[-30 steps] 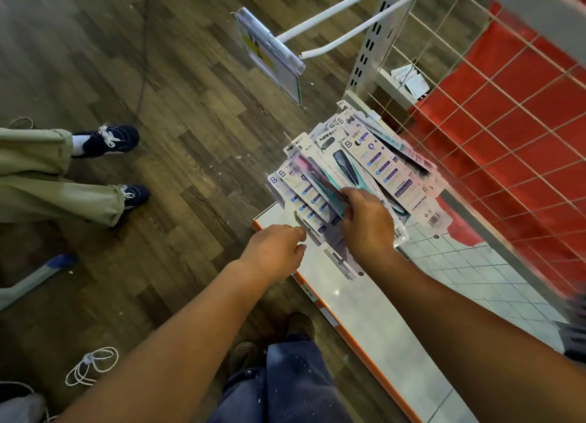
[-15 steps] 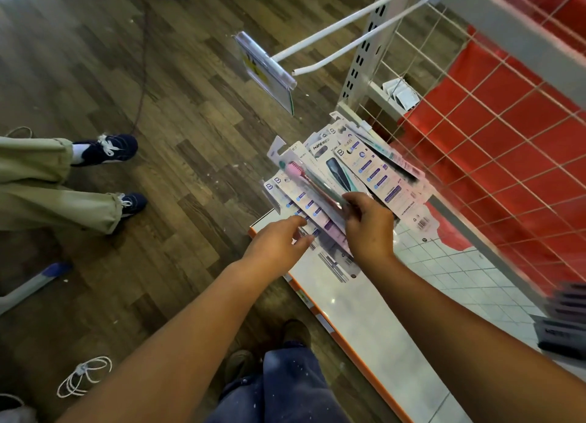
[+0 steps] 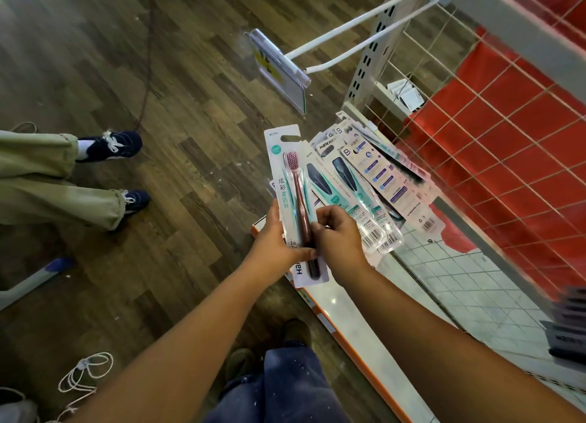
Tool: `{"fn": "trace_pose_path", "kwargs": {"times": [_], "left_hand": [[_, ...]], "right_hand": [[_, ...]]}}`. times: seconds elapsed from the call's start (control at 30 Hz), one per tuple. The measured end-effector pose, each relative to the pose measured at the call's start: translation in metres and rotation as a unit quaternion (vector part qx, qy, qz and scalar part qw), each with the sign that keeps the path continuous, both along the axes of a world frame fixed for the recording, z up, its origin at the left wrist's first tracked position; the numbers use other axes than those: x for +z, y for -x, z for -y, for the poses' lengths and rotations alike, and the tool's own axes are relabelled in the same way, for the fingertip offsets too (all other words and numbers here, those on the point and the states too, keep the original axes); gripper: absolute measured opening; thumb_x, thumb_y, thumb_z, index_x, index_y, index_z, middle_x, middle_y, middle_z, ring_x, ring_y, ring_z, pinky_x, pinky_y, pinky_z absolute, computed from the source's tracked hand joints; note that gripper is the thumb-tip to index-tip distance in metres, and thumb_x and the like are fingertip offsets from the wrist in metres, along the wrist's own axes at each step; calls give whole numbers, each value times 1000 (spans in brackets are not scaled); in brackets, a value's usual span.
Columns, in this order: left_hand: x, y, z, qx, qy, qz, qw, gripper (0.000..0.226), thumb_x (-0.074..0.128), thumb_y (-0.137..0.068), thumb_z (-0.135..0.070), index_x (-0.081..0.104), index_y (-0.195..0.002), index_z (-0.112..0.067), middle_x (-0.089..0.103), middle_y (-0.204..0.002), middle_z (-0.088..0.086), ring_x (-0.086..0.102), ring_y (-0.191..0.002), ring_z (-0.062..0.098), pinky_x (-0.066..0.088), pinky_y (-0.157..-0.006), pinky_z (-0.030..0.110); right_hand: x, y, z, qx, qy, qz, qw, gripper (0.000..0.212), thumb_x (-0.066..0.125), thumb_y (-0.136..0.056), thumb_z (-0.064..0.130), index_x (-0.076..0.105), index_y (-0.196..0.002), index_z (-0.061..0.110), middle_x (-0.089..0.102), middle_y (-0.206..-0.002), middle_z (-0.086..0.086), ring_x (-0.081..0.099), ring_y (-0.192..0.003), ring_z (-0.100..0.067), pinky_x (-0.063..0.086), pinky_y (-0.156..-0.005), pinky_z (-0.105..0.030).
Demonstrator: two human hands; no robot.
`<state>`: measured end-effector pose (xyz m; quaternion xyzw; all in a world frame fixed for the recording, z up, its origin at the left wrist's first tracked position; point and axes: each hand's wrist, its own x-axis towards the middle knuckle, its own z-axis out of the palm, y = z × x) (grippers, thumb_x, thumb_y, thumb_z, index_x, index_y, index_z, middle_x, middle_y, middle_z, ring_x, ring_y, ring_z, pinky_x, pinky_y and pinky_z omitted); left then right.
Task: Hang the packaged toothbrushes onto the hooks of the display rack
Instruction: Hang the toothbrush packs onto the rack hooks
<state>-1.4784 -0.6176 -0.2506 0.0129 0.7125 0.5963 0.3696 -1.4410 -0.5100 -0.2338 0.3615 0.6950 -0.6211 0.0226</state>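
Note:
My left hand [image 3: 276, 239] grips a packaged pink toothbrush [image 3: 293, 185] by its lower part, thumb across the front, the pack upright with its hang hole on top. My right hand [image 3: 337, 235] holds a fanned bundle of packaged toothbrushes [image 3: 364, 185] spreading up and right, and its fingers also touch the pink pack. A white double-wire hook [image 3: 355, 40] with a clear price-label holder [image 3: 279, 71] juts out from the wire-grid display rack [image 3: 475, 131], above the packs and bare.
A white base shelf with an orange edge [image 3: 364, 324] lies below my hands. Another person's legs and dark sneakers [image 3: 111, 145] stand on the wooden floor at left. A white cord [image 3: 85, 372] lies bottom left. Dark packs [image 3: 567, 321] sit at the shelf's right.
My left hand has taken hold of the pink toothbrush pack and pulled it out of the bundle to the left and upright. My right hand still holds the rest.

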Motion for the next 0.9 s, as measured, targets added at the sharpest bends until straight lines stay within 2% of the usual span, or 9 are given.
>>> {"fn": "trace_pose_path", "kwargs": {"times": [0.07, 0.13, 0.23, 0.33, 0.47, 0.57, 0.63, 0.73, 0.9], "left_hand": [[-2, -1, 1, 13, 8, 6, 1000, 102, 77, -63, 11, 23, -136, -35, 56, -127, 9, 56, -116, 27, 49, -93, 49], [-1, -3, 2, 34, 17, 6, 999, 96, 77, -63, 10, 26, -136, -27, 56, -125, 8, 56, -115, 25, 50, -92, 47], [0, -4, 3, 78, 14, 14, 997, 73, 76, -63, 13, 40, -119, -18, 58, -118, 7, 57, -109, 22, 51, -88, 37], [0, -2, 5, 96, 6, 33, 995, 62, 73, -64, 16, 46, -108, -19, 61, -109, 7, 58, -105, 22, 50, -89, 37], [-5, 1, 12, 95, 10, 61, 994, 60, 72, -67, 14, 43, -103, -24, 57, -95, -6, 54, -95, 15, 47, -84, 32], [-12, 1, 18, 100, 6, 75, 992, 62, 72, -66, 16, 42, -106, -21, 57, -96, -5, 55, -95, 16, 49, -80, 30], [-15, 0, 20, 103, 11, 78, 991, 64, 73, -65, 16, 43, -108, -21, 58, -99, -2, 56, -97, 19, 50, -84, 36], [-19, 1, 22, 108, 16, 79, 991, 63, 73, -65, 15, 44, -106, -22, 58, -99, -2, 56, -96, 16, 50, -84, 36], [-24, -3, 24, 110, 24, 92, 989, 59, 73, -66, 13, 46, -96, -29, 59, -99, -3, 57, -94, 14, 50, -79, 30]], "right_hand": [[1, 2, -1, 22, 25, 4, 999, 26, 47, -89, -9, 49, -75, 13, 48, -68, 2, 53, -58, -3, 42, -49, -9], [1, 3, -3, 47, 23, 6, 999, 25, 50, -88, -8, 51, -74, 13, 49, -68, 2, 54, -61, -5, 44, -53, -13], [-2, 8, -7, 100, -33, 22, 994, 16, 58, -86, -1, 59, -79, 14, 57, -77, 0, 57, -73, -14, 50, -68, -26], [0, 17, -18, 152, -125, 39, 980, 13, 61, -87, 5, 67, -95, 12, 60, -86, 4, 56, -79, -9, 47, -69, -18], [-7, 28, -44, 175, -350, 77, 917, 30, 57, -89, 11, 58, -119, 14, 54, -119, -2, 48, -111, -19, 45, -94, -35], [-20, 28, -57, 224, -428, 139, 865, 47, 61, -87, 20, 45, -131, 15, 44, -133, -7, 39, -121, -26, 39, -97, -37], [-26, 26, -62, 252, -457, 174, 835, 52, 60, -88, 25, 39, -135, 18, 39, -136, -9, 36, -122, -28, 36, -98, -39], [-28, 24, -63, 263, -473, 187, 820, 54, 58, -90, 28, 34, -138, 22, 35, -139, -11, 34, -124, -30, 34, -99, -40], [-33, 22, -60, 248, -459, 175, 835, 59, 63, -86, 24, 33, -137, 22, 36, -137, -10, 34, -124, -29, 35, -100, -40]]}}
